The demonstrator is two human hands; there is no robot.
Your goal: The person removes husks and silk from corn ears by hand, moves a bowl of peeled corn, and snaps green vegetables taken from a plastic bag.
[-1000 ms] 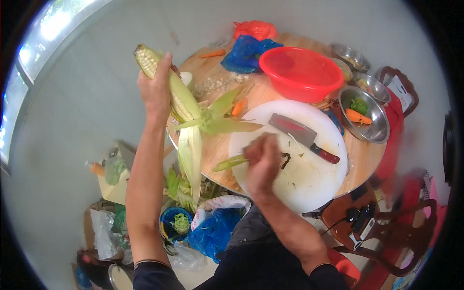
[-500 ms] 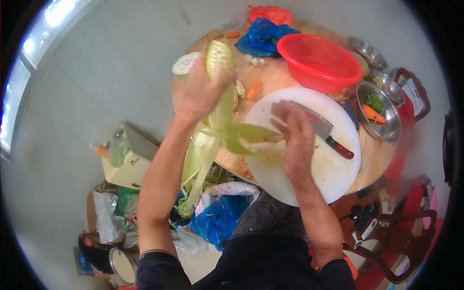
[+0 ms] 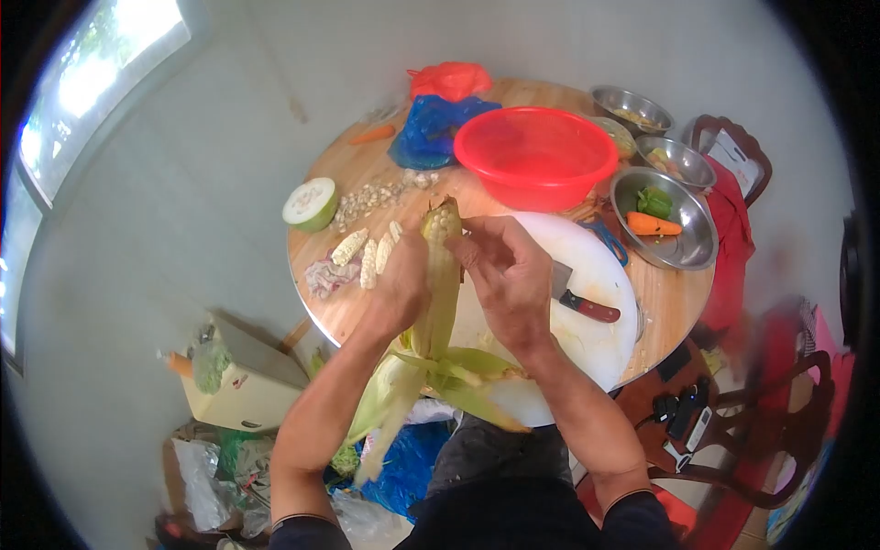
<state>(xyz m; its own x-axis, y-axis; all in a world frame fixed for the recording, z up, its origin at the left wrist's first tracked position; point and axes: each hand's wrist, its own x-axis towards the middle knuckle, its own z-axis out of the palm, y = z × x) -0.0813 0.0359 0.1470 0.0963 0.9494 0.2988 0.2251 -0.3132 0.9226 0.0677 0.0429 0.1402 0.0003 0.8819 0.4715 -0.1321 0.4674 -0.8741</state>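
Note:
My left hand [image 3: 401, 286] is wrapped round an ear of corn [image 3: 442, 225], which stands tip up in front of me. Its husk [image 3: 390, 390] is partly peeled and hangs down in long pale-green strips. At the ear's upper right side, my right hand [image 3: 513, 284] pinches the husk with thumb and fingers; part of the grip is hidden. Beneath the right hand lies a round white cutting board [image 3: 596, 353]. A cleaver [image 3: 591, 307] with a red-brown handle rests on it, its blade partly covered by the hand. Several peeled corn ears [image 3: 368, 263] lie left of my left hand.
A red basin [image 3: 536, 151], a blue bag [image 3: 435, 133], and a cut gourd [image 3: 312, 203] stand on the round table [image 3: 440, 188]. Metal bowls, one holding a carrot [image 3: 653, 225], are at the right. A cream bin [image 3: 240, 390] and bags [image 3: 403, 472] are below.
The corn and my left hand have come lower and closer to my right hand. My right hand has moved left from over the board to the corn's tip. The view has shifted.

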